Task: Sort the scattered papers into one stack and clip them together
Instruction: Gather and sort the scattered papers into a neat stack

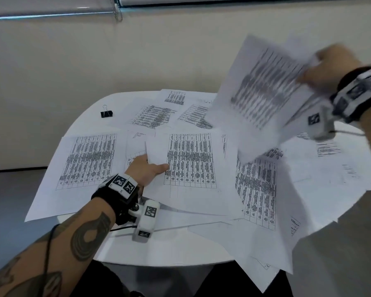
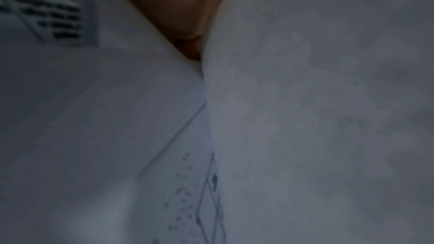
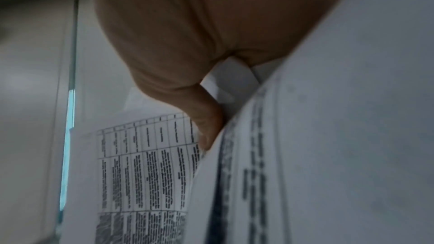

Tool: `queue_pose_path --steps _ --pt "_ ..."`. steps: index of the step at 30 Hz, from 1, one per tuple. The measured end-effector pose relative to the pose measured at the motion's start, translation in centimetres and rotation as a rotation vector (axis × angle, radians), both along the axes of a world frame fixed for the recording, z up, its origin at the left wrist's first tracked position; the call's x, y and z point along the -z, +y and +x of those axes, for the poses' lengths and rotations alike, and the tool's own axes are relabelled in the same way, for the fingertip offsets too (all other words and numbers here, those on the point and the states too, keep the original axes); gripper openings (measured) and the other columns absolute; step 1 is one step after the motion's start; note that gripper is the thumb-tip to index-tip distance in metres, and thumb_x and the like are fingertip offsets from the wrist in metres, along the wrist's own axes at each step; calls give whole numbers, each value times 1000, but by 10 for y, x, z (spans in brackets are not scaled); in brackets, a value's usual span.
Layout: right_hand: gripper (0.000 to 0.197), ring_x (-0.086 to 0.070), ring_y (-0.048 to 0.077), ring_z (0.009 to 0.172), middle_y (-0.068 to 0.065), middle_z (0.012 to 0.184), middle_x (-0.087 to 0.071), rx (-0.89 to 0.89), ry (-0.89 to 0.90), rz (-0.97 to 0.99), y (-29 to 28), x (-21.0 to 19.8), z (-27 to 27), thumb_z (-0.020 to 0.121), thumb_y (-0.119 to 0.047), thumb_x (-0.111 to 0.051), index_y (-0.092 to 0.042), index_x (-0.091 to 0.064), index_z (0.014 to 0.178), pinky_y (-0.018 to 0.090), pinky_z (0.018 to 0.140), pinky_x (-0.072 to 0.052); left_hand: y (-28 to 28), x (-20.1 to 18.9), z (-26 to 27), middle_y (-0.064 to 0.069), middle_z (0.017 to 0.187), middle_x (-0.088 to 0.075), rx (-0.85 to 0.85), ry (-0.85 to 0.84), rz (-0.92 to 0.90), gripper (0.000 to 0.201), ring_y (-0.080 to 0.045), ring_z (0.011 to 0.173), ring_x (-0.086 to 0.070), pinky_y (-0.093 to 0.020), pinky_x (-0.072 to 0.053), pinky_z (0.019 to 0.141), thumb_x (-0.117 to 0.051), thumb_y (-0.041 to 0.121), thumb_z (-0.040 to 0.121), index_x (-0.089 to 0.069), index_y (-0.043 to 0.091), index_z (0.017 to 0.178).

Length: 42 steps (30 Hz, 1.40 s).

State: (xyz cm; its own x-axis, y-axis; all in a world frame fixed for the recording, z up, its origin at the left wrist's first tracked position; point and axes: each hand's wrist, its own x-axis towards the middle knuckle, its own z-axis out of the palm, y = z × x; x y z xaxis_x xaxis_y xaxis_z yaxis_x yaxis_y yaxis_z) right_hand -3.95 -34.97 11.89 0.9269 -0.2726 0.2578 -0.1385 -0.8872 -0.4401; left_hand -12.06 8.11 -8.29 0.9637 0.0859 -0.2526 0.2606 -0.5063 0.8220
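Several printed sheets with tables lie scattered over the white table (image 1: 137, 251). My right hand (image 1: 328, 67) is raised at the upper right and grips a blurred bundle of sheets (image 1: 263, 91); in the right wrist view its thumb (image 3: 206, 129) pinches those sheets (image 3: 328, 155). My left hand (image 1: 147, 168) is low at the table's middle, thumb on top of a printed sheet (image 1: 191, 161) and fingers hidden beneath its left edge. The left wrist view shows only palm (image 2: 178, 6) and paper (image 2: 317, 118). A black binder clip (image 1: 106, 113) stands at the table's far left.
Some sheets (image 1: 268, 269) hang over the near right edge of the table. A pale wall (image 1: 94, 61) stands behind it, with a window blind's lower edge (image 1: 51, 15) at the top. The grey floor (image 1: 11, 200) shows to the left.
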Motion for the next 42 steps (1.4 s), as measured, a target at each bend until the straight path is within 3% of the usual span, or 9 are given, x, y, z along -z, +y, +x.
queue_pose_path --steps 4,9,12,18,22,25,30,33,42 --pt "73 -69 33 90 13 104 -72 -14 6 350 -23 -41 18 63 -84 -75 -20 -71 99 63 85 -56 4 2 1 0 109 -72 -24 -27 -32 36 -19 98 -67 -24 -49 72 -79 33 90 -67 14 118" --pt "59 -72 37 98 18 117 -74 -305 567 396 15 -64 -9 96 -53 -58 1 -65 119 64 77 -56 5 4 0 -1 107 -78 -112 32 -225 44 -24 100 -73 -41 -58 92 -86 33 74 -73 16 113" --pt "41 -67 40 100 19 104 -70 -260 103 -89 65 -28 -24 86 -28 -81 -2 -66 114 44 80 -55 2 -3 -3 -11 111 -75 -221 118 -451 29 -30 108 -68 -34 -50 91 -75 21 89 -71 8 115" --pt "18 -64 26 91 6 97 -68 -509 398 -180 138 88 -16 83 -19 -80 -11 -73 98 28 74 -43 1 -9 -11 -7 94 -78 -167 188 -603 66 -24 77 -74 -32 -60 67 -62 72 86 -77 11 109" --pt "11 -67 23 81 3 83 -72 -574 285 -14 167 124 -23 90 -27 -78 -22 -71 82 26 67 -49 1 -4 -11 -11 105 -79 -47 140 -370 68 -34 103 -74 -53 -58 96 -97 40 63 -71 7 116" --pt "43 -65 25 116 1 125 -71 -479 164 -6 162 132 -22 89 -50 -74 -24 -67 123 47 101 -51 1 -3 -12 -13 110 -78 -76 116 -402 58 -34 104 -74 -48 -59 92 -97 28 66 -71 9 114" --pt "116 -54 27 130 8 151 -49 -172 286 705 118 138 -35 68 -59 -90 -8 -33 154 36 105 -43 -1 -21 -21 -10 103 -79 -106 10 -633 34 -30 96 -75 -34 -60 68 -78 5 86 -69 5 118" --pt "111 -67 24 98 16 120 -70 -428 424 1189 106 140 -62 46 -59 -99 4 -61 129 38 90 -54 -4 -57 -24 -6 98 -78 -4 -119 -672 39 -28 95 -71 -39 -61 74 -82 5 78 -69 9 114" --pt "49 -76 29 98 11 105 -78 -452 -701 1077 133 25 -98 73 -20 -93 0 -67 110 47 87 -62 -45 -194 -46 -7 102 -76 105 -935 -249 20 -21 93 -76 -38 -62 85 -78 13 88 -72 10 108"
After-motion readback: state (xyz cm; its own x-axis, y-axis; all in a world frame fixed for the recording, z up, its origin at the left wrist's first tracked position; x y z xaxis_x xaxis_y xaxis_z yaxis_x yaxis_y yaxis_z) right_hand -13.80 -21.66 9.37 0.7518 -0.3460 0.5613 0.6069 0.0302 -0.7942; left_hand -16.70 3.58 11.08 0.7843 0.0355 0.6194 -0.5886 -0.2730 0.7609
